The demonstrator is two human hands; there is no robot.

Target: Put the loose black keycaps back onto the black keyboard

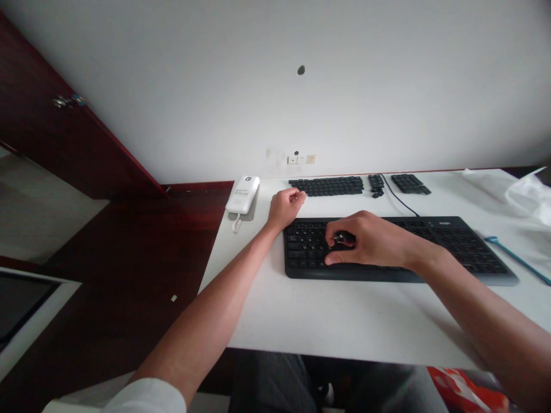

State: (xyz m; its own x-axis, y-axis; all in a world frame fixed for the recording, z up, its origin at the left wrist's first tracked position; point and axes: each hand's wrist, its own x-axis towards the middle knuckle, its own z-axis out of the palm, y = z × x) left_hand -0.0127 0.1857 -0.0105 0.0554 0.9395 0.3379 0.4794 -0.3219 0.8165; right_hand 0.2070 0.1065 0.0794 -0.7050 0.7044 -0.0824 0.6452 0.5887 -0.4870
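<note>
A wide black keyboard (365,275) lies across the white desk. Over its left half is my right hand (365,238), fingers curled with the thumb low against the keys. Something dark and glossy shows inside its curl, too shaded to name. Just beyond the keyboard's far left corner rests my left hand (286,207), its fingers closed; what they hold, if anything, is hidden. Right beside that hand, black keycaps (329,186) are laid out in rows. A narrow keycap cluster (376,184) and a block of keycaps (410,183) sit farther right.
A white power bank (243,195) with a short cable lies at the desk's left edge. The keyboard cable (398,198) runs toward the wall. To the right are a blue strap-like strip (519,261) and crumpled white plastic (529,195). Wall sockets (302,160) are behind.
</note>
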